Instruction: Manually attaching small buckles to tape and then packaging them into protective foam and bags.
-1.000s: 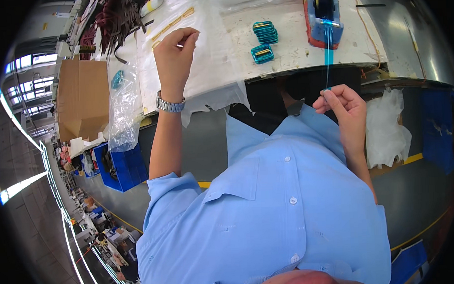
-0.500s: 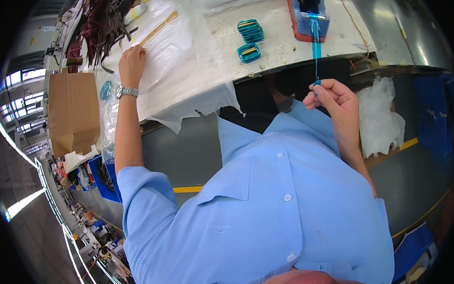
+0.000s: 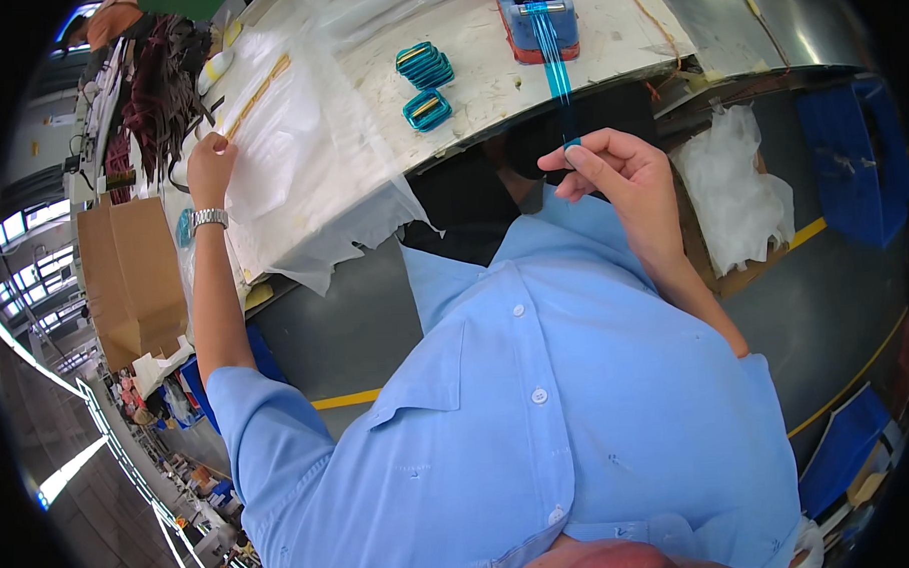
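Observation:
My right hand (image 3: 619, 178) pinches the free end of a strip of clear blue tape (image 3: 555, 72), its other fingers loosely curled. The tape runs taut from the blue and red tape dispenser (image 3: 541, 29) over the table's near edge. At the left, my left hand (image 3: 210, 170) has its fingers closed at the near end of a thin gold-coloured strip (image 3: 260, 93), which lies on clear plastic sheeting (image 3: 313, 109). Between the hands are a stack of blue-wrapped bundles (image 3: 424, 65) and a single blue-wrapped bundle (image 3: 427, 110) with a gold band showing.
Dark red and brown straps (image 3: 157, 89) are heaped at the table's far left. A cardboard box (image 3: 134, 280) stands by its left end. Plastic hangs over the front edge of the white table (image 3: 488, 83). White crumpled plastic (image 3: 737, 189) and a blue bin (image 3: 856, 165) are at the right.
The view has shifted, so the table and its things appear further left. Both hands keep their grips, and the tape stays stretched between dispenser and right hand, now showing its wider face.

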Demonstrator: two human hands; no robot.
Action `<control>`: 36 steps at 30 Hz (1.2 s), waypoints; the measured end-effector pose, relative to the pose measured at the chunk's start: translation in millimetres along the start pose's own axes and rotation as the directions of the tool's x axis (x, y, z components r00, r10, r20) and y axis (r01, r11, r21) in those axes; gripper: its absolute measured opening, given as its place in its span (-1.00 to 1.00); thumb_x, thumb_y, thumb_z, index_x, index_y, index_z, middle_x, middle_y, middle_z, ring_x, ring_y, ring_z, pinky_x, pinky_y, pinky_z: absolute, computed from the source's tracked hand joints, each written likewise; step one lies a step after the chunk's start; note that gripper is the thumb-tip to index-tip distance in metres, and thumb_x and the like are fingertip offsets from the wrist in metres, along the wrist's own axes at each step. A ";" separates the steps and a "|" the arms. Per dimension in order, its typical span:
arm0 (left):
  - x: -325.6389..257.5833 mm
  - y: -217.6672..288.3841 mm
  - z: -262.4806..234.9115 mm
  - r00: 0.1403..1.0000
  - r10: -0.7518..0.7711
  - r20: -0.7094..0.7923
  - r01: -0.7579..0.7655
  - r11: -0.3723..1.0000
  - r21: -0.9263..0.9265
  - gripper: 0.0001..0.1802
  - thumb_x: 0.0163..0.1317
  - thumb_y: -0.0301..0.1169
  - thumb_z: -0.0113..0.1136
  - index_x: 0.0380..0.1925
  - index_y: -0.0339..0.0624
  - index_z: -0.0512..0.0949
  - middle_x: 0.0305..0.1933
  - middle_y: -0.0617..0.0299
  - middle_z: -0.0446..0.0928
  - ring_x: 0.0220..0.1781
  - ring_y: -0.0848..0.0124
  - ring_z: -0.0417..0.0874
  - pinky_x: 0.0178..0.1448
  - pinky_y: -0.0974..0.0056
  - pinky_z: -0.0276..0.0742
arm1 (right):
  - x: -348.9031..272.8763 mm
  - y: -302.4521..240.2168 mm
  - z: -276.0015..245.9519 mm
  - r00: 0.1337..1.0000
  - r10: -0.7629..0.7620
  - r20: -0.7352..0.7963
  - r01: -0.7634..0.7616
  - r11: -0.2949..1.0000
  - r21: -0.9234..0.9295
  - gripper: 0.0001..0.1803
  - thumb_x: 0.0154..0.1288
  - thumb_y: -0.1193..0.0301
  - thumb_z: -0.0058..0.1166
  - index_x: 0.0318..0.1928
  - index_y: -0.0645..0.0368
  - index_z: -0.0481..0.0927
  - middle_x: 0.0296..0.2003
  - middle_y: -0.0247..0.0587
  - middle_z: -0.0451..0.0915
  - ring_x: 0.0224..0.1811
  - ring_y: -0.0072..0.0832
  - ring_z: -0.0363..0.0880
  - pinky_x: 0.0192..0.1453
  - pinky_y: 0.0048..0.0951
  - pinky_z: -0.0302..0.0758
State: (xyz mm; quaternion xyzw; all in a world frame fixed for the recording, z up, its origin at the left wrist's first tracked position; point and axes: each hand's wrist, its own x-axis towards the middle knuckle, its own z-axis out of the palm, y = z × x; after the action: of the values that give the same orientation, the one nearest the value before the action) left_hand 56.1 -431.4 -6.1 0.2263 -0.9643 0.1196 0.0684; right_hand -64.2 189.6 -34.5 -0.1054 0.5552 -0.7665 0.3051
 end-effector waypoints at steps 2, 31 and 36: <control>4.6 -23.9 -6.5 0.953 -0.267 0.142 0.298 0.908 -0.294 -0.77 0.28 -0.26 0.44 -0.14 -0.12 0.78 -0.26 0.16 0.73 -0.24 0.33 0.77 -0.09 0.14 0.70 | -1.0 0.6 0.7 1.000 0.004 0.010 -0.004 1.000 0.015 -0.80 0.63 0.41 0.23 -0.03 0.35 0.72 -0.17 -0.05 0.85 -0.24 -0.58 0.80 -0.08 -0.50 0.72; -106.8 390.4 -133.5 0.754 0.512 0.412 0.564 -0.182 -0.805 -0.77 0.53 -0.40 0.35 -0.13 -0.43 0.70 -0.37 0.16 0.72 -0.46 0.46 0.75 -0.38 0.32 0.77 | -13.0 1.8 8.7 0.998 -0.063 -0.004 0.063 0.998 -0.020 -0.76 0.62 0.55 0.08 0.16 0.40 0.64 -0.15 -0.17 0.85 -0.05 -0.53 0.84 0.03 -0.51 0.71; -106.9 393.3 -135.1 0.752 0.489 0.442 0.571 -0.149 -0.807 -0.76 0.53 -0.39 0.35 -0.15 -0.44 0.71 -0.37 0.16 0.72 -0.46 0.45 0.75 -0.37 0.32 0.77 | -15.6 0.9 8.1 0.994 -0.105 -0.026 0.099 0.979 -0.180 -0.71 0.58 0.56 0.10 0.19 0.45 0.63 -0.12 -0.10 0.87 -0.06 -0.50 0.86 0.03 -0.49 0.73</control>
State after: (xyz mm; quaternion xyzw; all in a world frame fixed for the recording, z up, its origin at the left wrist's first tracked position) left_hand -16.5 -9.3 25.5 0.1508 -0.6368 -0.7458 -0.1242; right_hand -47.4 192.3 -29.7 -0.1469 0.6209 -0.7301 0.2448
